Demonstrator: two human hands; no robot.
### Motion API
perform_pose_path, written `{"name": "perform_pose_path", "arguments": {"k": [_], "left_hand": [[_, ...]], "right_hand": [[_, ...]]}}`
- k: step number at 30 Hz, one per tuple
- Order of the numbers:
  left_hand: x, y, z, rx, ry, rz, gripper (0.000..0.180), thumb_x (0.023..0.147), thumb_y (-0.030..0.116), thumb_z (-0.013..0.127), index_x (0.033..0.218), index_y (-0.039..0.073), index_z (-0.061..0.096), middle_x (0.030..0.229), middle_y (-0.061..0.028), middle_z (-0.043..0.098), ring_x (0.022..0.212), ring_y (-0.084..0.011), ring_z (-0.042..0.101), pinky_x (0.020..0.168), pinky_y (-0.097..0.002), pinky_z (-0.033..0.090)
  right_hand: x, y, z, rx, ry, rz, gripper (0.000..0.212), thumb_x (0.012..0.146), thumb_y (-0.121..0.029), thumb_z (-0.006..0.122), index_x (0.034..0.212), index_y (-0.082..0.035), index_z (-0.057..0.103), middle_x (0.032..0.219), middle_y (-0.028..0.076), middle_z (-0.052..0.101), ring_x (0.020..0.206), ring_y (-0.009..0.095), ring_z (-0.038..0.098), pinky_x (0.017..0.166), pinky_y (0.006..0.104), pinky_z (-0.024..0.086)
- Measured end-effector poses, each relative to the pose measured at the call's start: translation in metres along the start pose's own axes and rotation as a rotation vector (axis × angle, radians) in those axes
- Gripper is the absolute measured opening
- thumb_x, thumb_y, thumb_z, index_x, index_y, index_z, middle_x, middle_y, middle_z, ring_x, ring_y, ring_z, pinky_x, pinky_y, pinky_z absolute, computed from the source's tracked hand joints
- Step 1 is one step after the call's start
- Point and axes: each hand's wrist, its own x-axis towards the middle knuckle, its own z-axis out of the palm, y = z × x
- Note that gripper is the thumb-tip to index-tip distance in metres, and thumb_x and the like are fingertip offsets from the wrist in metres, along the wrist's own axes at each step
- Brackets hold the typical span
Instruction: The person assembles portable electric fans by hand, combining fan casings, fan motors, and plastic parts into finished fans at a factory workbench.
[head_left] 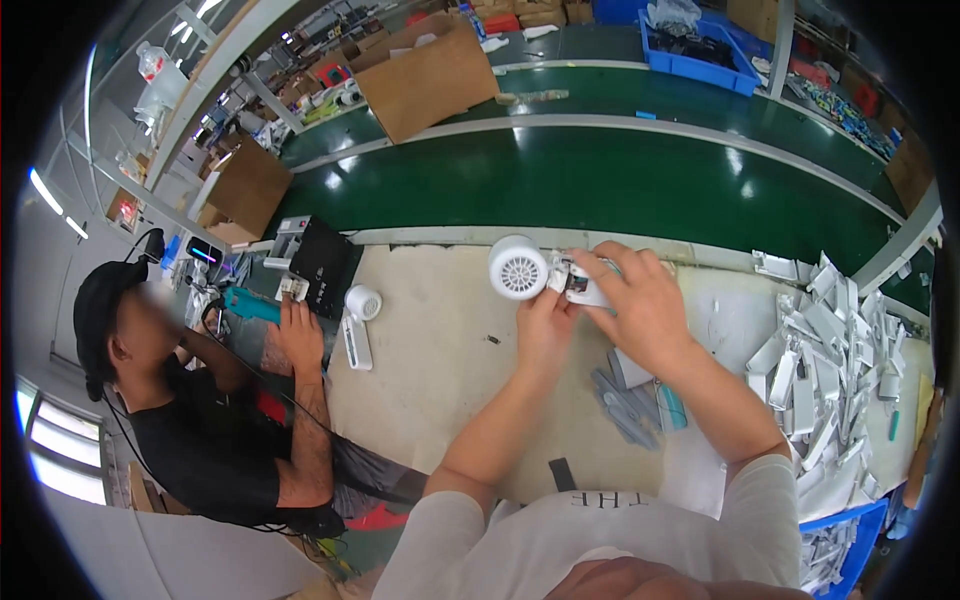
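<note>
A white handheld fan (pixel 519 272) with a round slotted head is raised over the beige work mat. My left hand (pixel 545 335) grips it from below, near the neck. Closed around the handle end, my right hand (pixel 645 310) has its thumb and fingers on the white casing. Between my hands the handle shows an open section with small dark and metallic parts inside; my fingers hide some of it. Grey plastic strips (pixel 622 405) lie below my right forearm, beside a teal piece (pixel 671 407).
White plastic shells (pixel 825 360) are heaped at the right, above a blue bin (pixel 850 545). Another white fan (pixel 355 335) lies left on the mat. A co-worker (pixel 200 400) at the left holds a teal power screwdriver (pixel 250 304) beside a black box (pixel 325 265). A green conveyor (pixel 560 180) runs behind.
</note>
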Motion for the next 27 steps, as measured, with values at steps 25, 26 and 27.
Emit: {"name": "perform_pose_path", "arguments": {"k": [25,26,27], "left_hand": [[-0.031,0.029,0.057,-0.098,-0.205,0.285,0.035,0.083,0.013,0.054,0.115,0.002,0.046,0.110,-0.0141,0.056,0.105,-0.0229,0.052,0.089,-0.0378,0.042],[-0.030,0.028,0.059,-0.058,-0.192,0.255,0.034,0.083,0.013,0.054,0.114,0.002,0.047,0.110,-0.0138,0.056,0.105,-0.0222,0.052,0.088,-0.0371,0.042],[-0.024,0.029,0.058,-0.018,-0.197,0.223,0.033,0.083,0.013,0.055,0.113,0.002,0.048,0.110,-0.0134,0.056,0.106,-0.0215,0.052,0.088,-0.0364,0.043]], "right_hand": [[-0.021,0.019,-0.010,0.523,0.093,0.063,0.045,0.078,-0.039,0.058,0.082,0.005,0.056,0.070,0.009,0.052,0.065,0.014,0.048,0.057,0.0279,0.039],[-0.021,0.019,0.000,0.643,0.222,0.148,0.045,0.078,-0.040,0.058,0.077,0.005,0.054,0.068,0.007,0.050,0.064,0.013,0.047,0.057,0.0272,0.038],[-0.016,0.019,0.012,0.756,0.365,0.232,0.046,0.078,-0.042,0.057,0.072,0.004,0.051,0.066,0.006,0.048,0.064,0.012,0.045,0.057,0.0265,0.037]]}}
